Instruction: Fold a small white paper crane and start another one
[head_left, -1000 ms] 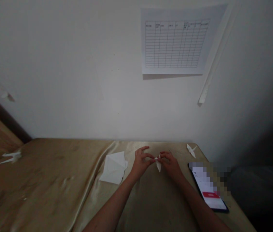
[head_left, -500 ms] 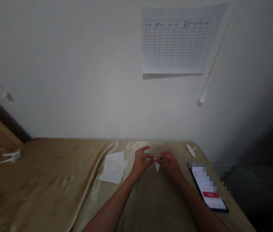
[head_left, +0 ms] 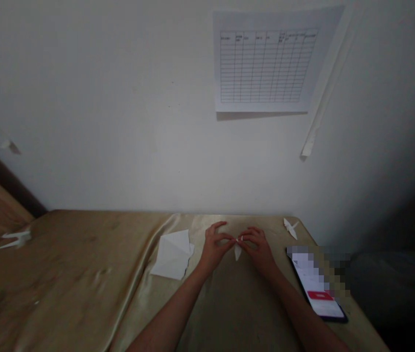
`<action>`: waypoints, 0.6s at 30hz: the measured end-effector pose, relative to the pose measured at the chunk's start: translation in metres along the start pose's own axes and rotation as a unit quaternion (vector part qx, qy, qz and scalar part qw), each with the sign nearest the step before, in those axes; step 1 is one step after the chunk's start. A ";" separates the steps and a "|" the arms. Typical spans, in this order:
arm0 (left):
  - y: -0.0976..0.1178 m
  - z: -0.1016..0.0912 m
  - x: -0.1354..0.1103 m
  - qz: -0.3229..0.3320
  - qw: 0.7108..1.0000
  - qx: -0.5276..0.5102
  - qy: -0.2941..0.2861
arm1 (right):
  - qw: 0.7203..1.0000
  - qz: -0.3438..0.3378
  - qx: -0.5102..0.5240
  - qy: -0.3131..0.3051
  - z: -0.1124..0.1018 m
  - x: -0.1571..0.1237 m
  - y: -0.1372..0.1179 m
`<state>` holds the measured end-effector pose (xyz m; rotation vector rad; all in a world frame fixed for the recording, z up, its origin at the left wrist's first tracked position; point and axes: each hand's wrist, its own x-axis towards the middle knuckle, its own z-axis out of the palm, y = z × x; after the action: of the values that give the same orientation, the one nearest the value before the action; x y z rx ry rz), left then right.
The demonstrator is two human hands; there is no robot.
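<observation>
Between my two hands is a small folded white paper crane (head_left: 238, 251), its pointed lower part hanging toward me. My left hand (head_left: 215, 245) pinches its left side between thumb and index finger, the other fingers raised and curved. From the right, my right hand (head_left: 258, 247) pinches the crane too, its fingertips almost meeting the left ones. The fingers hide much of the upper folds. Left of my left hand lies a stack of white paper sheets (head_left: 172, 254) with a ragged right edge.
A finished-looking paper crane (head_left: 290, 228) lies at the back right, above a phone (head_left: 317, 286) with a lit screen. More folded paper pieces (head_left: 17, 238) lie at the left on the gold cloth (head_left: 82, 274). A printed table sheet (head_left: 266, 68) hangs on the wall.
The paper crane between my fingertips has shifted slightly left and turned a little. My right hand has moved slightly left, closer to the left one. My left hand has barely moved.
</observation>
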<state>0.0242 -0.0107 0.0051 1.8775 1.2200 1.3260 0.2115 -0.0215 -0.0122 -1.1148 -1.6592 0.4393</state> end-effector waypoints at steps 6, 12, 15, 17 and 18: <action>0.003 0.000 0.001 -0.004 1.000 -0.002 -0.009 | 1.000 0.022 0.015 -0.003 0.001 -0.001 -0.004; 0.006 -0.002 0.002 0.014 1.000 0.019 -0.010 | 0.999 0.030 0.022 0.004 0.001 -0.001 -0.012; 0.008 -0.002 0.002 0.016 0.999 0.029 -0.011 | 0.999 0.024 0.022 0.018 0.003 0.000 -0.015; 0.008 -0.001 0.002 0.014 0.999 0.030 -0.016 | 0.999 0.022 0.017 0.028 0.005 0.000 -0.016; 0.008 0.000 0.001 0.012 0.999 0.030 -0.019 | 0.999 0.022 0.013 0.034 0.006 0.000 -0.016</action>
<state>0.0274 -0.0132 0.0125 1.9559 1.2335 1.2751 0.1993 -0.0284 -0.0026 -1.1368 -1.5690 0.4445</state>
